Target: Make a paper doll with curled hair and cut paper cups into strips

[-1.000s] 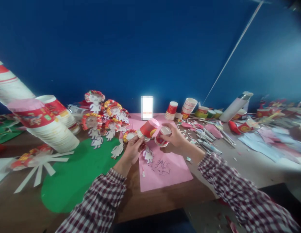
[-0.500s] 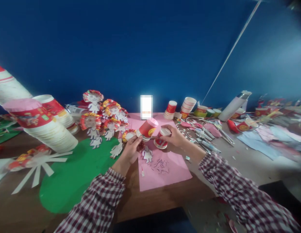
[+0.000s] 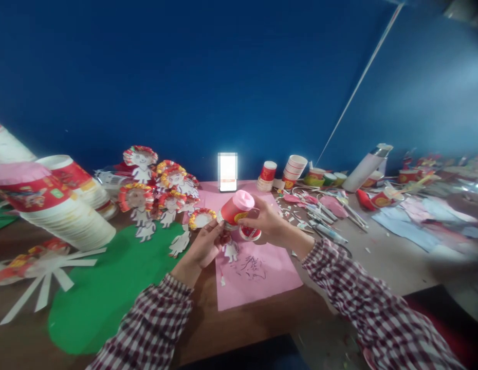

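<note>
Head view shows a red cup [image 3: 235, 210] with a pink paper top held tilted above the pink sheet [image 3: 258, 277] in the middle of the table [image 3: 242, 324]. Left hand [image 3: 203, 247] pinches the cup at its lower rim from below, fingers curled round it. Right hand [image 3: 267, 222] closes on the cup's upper side, and beneath its palm sits a second small red cup [image 3: 250, 234], touching the hand; whether that hand truly grips it I cannot tell. Both sleeves are red-and-white check.

On the pink sheet, just below the hands, lies a small white paper figure [image 3: 231, 251] and some dark scribbles [image 3: 252, 267]. Left of the sheet a green paper oval [image 3: 104, 293] covers the table, with more white figures on its far edge. Behind it stands a cluster of paper dolls [image 3: 162, 190] with red and yellow frilled heads. Far left, long stacks of cups [image 3: 65, 210] lie on their sides, and a white cut-paper fan shape [image 3: 42, 277] lies near them.

Against the blue wall [image 3: 223, 77] a bright phone [image 3: 227, 171] stands upright, with a red cup stack [image 3: 267, 176] and a white cup stack [image 3: 295, 169] to its right. Further right lie scraps, pens [image 3: 324, 218] and a white bottle [image 3: 364, 169] leaning
</note>
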`<state>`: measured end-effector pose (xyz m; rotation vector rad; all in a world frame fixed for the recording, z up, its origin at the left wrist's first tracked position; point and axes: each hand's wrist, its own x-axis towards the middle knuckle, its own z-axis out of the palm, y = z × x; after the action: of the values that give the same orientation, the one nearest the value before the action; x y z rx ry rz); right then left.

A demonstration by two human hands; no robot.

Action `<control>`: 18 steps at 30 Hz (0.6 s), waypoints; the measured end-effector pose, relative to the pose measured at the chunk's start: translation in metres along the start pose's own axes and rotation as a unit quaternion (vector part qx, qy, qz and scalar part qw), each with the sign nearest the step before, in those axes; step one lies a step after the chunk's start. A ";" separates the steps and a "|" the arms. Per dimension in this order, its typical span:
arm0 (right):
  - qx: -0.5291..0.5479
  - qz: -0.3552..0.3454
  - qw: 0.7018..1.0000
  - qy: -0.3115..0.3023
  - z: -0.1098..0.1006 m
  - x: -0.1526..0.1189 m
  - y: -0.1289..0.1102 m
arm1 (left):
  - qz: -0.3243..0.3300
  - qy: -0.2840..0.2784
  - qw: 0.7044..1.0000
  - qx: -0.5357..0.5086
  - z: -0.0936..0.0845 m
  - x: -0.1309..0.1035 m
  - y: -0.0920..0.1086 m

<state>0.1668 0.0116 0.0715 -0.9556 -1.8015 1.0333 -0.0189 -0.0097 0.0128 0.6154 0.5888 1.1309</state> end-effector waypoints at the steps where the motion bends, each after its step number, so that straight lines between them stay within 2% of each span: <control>1: 0.004 -0.006 1.000 0.001 -0.002 0.002 0.000 | 0.003 0.004 1.000 0.001 0.000 0.000 0.000; 3: -0.003 -0.022 0.999 0.030 -0.014 0.011 0.001 | 0.023 0.025 0.999 0.018 0.000 0.001 0.000; 6: -0.031 -0.029 0.987 0.153 -0.051 0.034 0.007 | 0.109 0.100 0.984 0.096 -0.002 0.006 0.000; 9: -0.083 -0.013 0.947 0.310 -0.099 0.065 0.019 | 0.217 0.180 0.927 0.247 -0.007 0.010 -0.002; 11: -0.126 0.021 0.914 0.384 -0.126 0.085 0.029 | 0.264 0.195 0.872 0.364 -0.009 0.011 -0.003; 13: -0.183 0.062 0.891 0.410 -0.145 0.101 0.038 | 0.301 0.182 0.819 0.454 -0.010 0.010 -0.004; 15: -0.233 0.095 0.878 0.407 -0.154 0.112 0.045 | 0.331 0.156 0.782 0.505 -0.009 0.008 -0.005; 18: -0.276 0.123 0.875 0.379 -0.157 0.123 0.054 | 0.351 0.118 0.762 0.531 -0.007 0.006 -0.006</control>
<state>0.2753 0.1840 0.1072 -1.6873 -1.3105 0.1687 -0.0184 -0.0051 0.0026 1.8099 1.3105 1.5313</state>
